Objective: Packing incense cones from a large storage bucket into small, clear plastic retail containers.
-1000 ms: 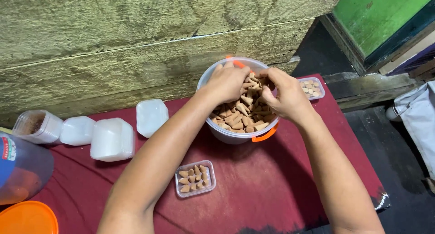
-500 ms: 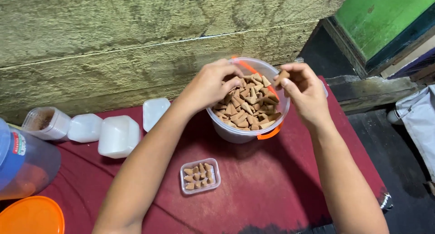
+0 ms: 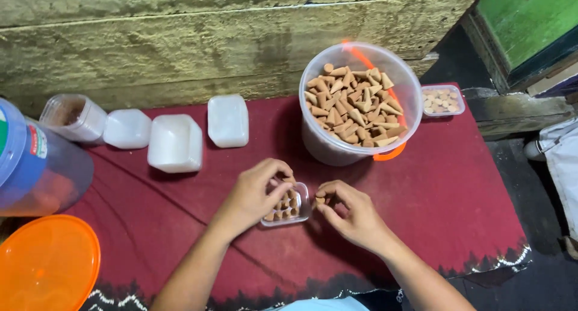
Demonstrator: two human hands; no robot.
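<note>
The little clear box [image 3: 288, 206] sits on the red worktop [image 3: 457, 184], right under the left hand [image 3: 257, 193], whose fingers curl narrow over its brown cones. The right hand [image 3: 349, 211] is just beside the box's right edge, pinching one small cone [image 3: 320, 199]. The big tub [image 3: 355, 103] of cones stands farther away, past both hands.

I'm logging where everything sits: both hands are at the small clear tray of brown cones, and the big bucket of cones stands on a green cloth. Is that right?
Not quite: the cloth is dark red, not green, as the head view shows. The rest holds: the left hand and right hand are at the small clear tray of brown cones, and the big bucket stands on that cloth.
</note>
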